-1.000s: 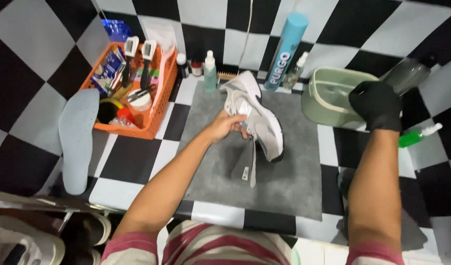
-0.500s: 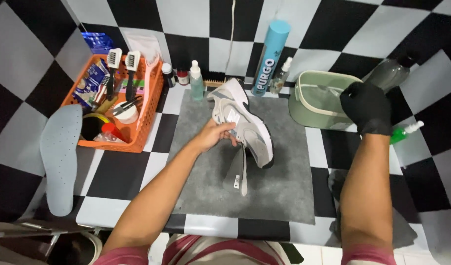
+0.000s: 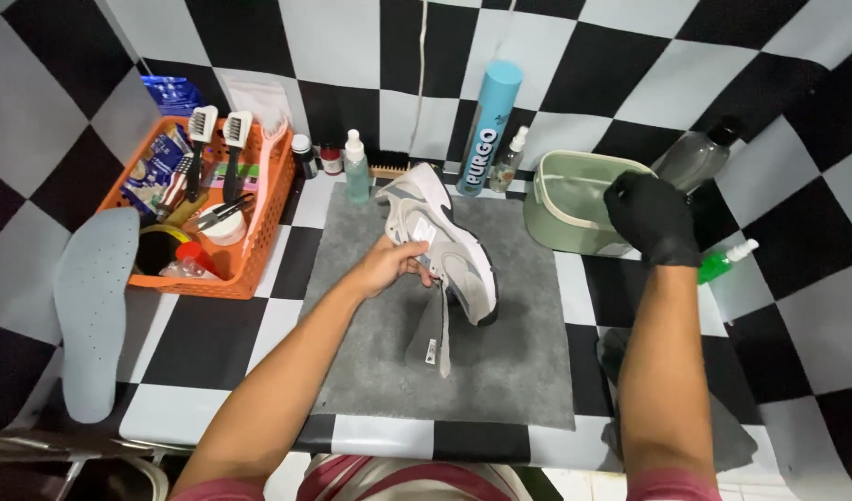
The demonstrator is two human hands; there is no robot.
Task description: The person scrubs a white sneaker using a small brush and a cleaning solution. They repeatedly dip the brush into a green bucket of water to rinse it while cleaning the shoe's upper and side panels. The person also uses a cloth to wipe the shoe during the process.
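Over a grey mat (image 3: 500,371) on the checkered table (image 3: 213,334), the bare left hand (image 3: 389,266) clasps a grey-and-white sneaker (image 3: 445,246) with its tongue hanging loose, while the black-gloved right hand (image 3: 651,216) curls empty at the green basin's rim (image 3: 561,218); the insole (image 3: 96,306) already lies at far left.

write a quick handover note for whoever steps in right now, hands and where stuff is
Left hand: bare, gripping the grey-and-white sneaker above the grey mat, tongue hanging loose.
Right hand: black glove, at the rim of the green basin; whether it holds anything is unclear.
Insole already out, lying left of the orange basket of brushes.
Left: no brush picked up yet.
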